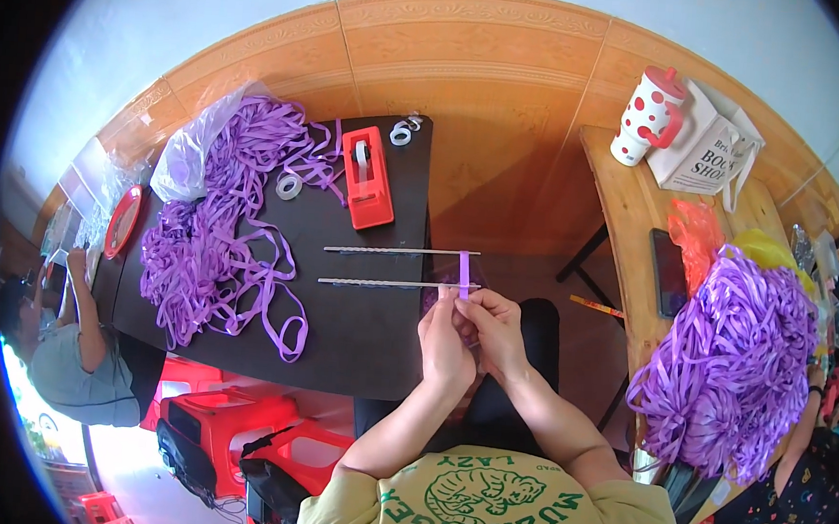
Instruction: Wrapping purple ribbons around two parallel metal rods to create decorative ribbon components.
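Two thin metal rods (380, 283) jut out side by side over the right edge of the dark table (338, 334). A short purple ribbon (465, 271) spans both rods near their right ends. My left hand (446, 345) is closed just below the nearer rod, its thumb and fingers pinched at the ribbon's lower part. Beside it, touching, my right hand (498, 336) pinches the same ribbon. The ribbon's tail is hidden by my fingers. Farther left lies a loose heap of purple ribbon (183, 281), and a red tape dispenser (369, 182) stands behind the rods.
A tape roll (289, 188) and a smaller roll (401, 137) lie on the dark table. On the wooden table (625, 193) at right are a dotted tumbler (647, 122), tote bag (700, 145), phone (668, 272) and ribbon bundle (725, 367). Red stools (226, 433) stand lower left; people sit at both sides.
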The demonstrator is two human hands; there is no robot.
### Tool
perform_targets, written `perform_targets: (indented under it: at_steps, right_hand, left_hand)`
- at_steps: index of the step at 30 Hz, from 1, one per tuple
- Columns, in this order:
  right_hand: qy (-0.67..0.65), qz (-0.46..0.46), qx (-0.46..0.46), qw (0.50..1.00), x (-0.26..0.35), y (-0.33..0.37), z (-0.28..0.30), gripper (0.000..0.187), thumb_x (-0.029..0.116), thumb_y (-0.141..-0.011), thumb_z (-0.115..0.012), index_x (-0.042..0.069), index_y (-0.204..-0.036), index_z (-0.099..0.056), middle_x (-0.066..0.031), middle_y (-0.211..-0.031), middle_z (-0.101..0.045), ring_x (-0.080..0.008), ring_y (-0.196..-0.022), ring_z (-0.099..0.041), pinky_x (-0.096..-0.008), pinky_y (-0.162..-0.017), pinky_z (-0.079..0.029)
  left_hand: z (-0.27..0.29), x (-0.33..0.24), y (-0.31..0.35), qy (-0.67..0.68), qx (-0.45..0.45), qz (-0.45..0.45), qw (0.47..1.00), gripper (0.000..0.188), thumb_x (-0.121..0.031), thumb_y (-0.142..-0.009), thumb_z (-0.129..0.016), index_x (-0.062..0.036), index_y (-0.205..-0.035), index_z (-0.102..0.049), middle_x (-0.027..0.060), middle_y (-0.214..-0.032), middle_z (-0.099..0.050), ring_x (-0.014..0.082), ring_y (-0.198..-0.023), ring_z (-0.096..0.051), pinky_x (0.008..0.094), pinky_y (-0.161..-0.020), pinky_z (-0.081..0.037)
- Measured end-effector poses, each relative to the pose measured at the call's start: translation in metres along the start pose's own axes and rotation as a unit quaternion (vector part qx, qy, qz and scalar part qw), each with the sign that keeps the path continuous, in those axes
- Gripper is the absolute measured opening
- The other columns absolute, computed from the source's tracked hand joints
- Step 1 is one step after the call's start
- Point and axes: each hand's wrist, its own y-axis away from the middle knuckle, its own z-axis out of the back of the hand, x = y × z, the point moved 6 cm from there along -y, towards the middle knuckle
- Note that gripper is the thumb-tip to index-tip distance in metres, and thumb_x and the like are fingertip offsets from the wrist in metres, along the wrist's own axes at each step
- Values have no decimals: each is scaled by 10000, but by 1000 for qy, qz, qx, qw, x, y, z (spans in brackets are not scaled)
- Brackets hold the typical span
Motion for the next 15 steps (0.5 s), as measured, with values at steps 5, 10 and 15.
perform_targets:
  at_steps: [5, 10, 15]
  right_hand:
    - [-4, 4, 8, 1000, 3, 0, 1, 98, 53, -869, -585, 30, -791, -640, -4, -689, -593, -52, -599, -510, -182, -536, -379]
    - [23, 3, 26, 999, 6, 4, 4, 72, 62, -862, -601, 25, -824, -650, -17, -705, -614, -54, -594, -525, -179, -528, -388]
    - [82, 151, -105, 980, 62, -4, 34, 59, 70, -841, -612, 18, -844, -640, -41, -720, -636, -60, -582, -533, -179, -541, -399]
  left_hand:
    - [-5, -5, 0, -3, 6, 37, 999, 286, -331, -973, -435, -87, -923, -575, -36, -748, -460, 83, -690, -384, 247, -624, -302]
    - [0, -9, -3, -2, 23, 70, 997, 315, -364, -964, -431, -85, -961, -577, 2, -853, -555, 122, -786, -462, 269, -698, -334]
    - [-6, -8, -4, -7, 16, 120, 993, 425, -432, -932, -456, -39, -1072, -539, 94, -1123, -558, 226, -1095, -461, 384, -961, -278]
